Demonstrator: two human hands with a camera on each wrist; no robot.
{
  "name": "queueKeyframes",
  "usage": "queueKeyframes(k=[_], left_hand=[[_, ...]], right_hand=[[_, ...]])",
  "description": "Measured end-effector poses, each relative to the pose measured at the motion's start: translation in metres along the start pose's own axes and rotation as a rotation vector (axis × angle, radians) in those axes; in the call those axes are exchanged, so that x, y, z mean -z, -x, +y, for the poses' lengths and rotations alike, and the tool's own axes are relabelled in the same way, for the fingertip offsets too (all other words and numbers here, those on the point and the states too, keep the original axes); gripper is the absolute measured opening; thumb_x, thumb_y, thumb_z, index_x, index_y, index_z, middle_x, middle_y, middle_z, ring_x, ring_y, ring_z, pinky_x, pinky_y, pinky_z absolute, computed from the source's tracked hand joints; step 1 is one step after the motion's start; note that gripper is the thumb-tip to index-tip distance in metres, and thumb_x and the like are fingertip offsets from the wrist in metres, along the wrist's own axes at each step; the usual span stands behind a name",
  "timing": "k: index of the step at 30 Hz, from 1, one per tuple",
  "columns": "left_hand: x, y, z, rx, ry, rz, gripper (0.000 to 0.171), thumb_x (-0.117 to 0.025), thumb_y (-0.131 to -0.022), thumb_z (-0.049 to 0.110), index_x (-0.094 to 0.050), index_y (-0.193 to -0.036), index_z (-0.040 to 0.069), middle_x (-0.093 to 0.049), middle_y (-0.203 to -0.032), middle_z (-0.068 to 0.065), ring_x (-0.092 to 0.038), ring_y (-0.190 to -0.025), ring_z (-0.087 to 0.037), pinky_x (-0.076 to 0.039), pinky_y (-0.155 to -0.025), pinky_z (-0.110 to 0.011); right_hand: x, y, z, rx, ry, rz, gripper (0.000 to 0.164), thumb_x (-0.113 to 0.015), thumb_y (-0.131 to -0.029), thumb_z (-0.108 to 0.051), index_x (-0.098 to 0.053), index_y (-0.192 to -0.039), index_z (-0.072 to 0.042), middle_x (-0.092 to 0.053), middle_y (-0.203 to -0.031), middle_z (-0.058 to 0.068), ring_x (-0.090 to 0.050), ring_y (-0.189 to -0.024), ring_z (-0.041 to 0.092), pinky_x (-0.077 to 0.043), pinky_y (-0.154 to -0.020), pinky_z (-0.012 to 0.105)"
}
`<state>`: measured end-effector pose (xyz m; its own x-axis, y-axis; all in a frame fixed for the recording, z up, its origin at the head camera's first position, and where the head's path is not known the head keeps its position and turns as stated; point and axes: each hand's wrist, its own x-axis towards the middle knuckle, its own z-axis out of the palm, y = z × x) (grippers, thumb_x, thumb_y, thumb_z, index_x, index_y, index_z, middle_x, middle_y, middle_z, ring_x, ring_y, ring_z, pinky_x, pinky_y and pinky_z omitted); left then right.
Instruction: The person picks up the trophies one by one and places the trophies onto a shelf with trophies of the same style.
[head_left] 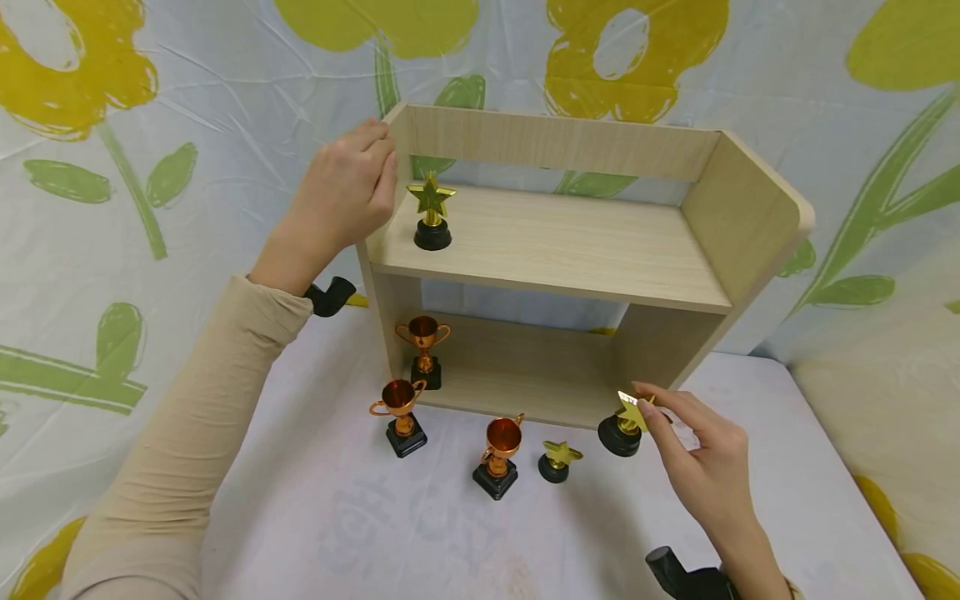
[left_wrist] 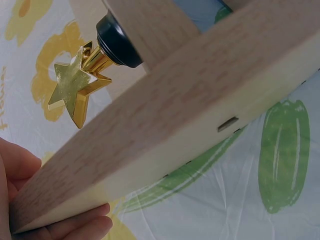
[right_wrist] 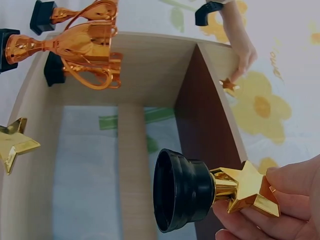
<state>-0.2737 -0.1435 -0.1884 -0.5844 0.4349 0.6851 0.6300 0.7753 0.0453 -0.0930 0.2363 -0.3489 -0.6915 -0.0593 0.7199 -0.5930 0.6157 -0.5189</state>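
My left hand (head_left: 345, 183) grips the upper left side panel (left_wrist: 150, 110) of a pale wooden two-tier shelf (head_left: 555, 242), with fingers on both faces of the board. Beside it, a gold star trophy (head_left: 432, 212) on a black round base stands upright at the left end of the upper tier. At the shelf's front right, my right hand (head_left: 705, 458) pinches another star trophy (right_wrist: 247, 190) by its gold star. In the right wrist view its black base (right_wrist: 180, 192) points away from the fingers, in front of the shelf's lower opening.
One bronze cup trophy (head_left: 424, 342) stands at the lower tier's left end. Two more cup trophies, one left (head_left: 403, 412) and one nearer the middle (head_left: 498, 454), stand on the white cloth (head_left: 375, 533) with a small star trophy (head_left: 557, 462). A flower-print curtain (head_left: 225, 108) hangs behind.
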Motion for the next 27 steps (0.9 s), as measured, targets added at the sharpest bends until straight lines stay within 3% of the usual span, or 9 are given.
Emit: queueKeyframes(k=[13,18,27], left_hand=[[0.0,0.0,0.0,-0.004,-0.005,0.005,0.038,-0.039,-0.101,0.01,-0.066,-0.108,-0.016,-0.059,-0.129,-0.031,-0.051,-0.13,-0.04,-0.037,-0.112,-0.045],[0.001,0.0,0.0,-0.006,-0.006,0.003,0.038,-0.038,-0.101,0.01,-0.065,-0.106,-0.016,-0.059,-0.128,-0.031,-0.051,-0.13,-0.04,-0.037,-0.111,-0.046],[0.001,0.0,0.001,-0.008,-0.013,0.01,0.037,-0.038,-0.101,0.01,-0.065,-0.102,-0.015,-0.059,-0.128,-0.03,-0.052,-0.129,-0.04,-0.038,-0.11,-0.047]], right_hand=[[0.001,-0.007,-0.004,0.021,-0.002,0.008,0.032,-0.069,-0.08,0.016,-0.075,-0.108,0.001,-0.074,-0.098,0.012,-0.062,-0.085,-0.003,-0.045,-0.076,0.01],[0.003,-0.008,-0.005,-0.023,0.019,-0.029,0.03,-0.07,-0.082,0.014,-0.074,-0.109,0.002,-0.074,-0.102,0.011,-0.06,-0.086,-0.003,-0.044,-0.075,0.01],[0.002,-0.013,-0.008,0.03,0.01,-0.016,0.03,-0.069,-0.081,0.014,-0.074,-0.108,0.003,-0.074,-0.1,0.013,-0.061,-0.088,-0.004,-0.044,-0.076,0.01]])
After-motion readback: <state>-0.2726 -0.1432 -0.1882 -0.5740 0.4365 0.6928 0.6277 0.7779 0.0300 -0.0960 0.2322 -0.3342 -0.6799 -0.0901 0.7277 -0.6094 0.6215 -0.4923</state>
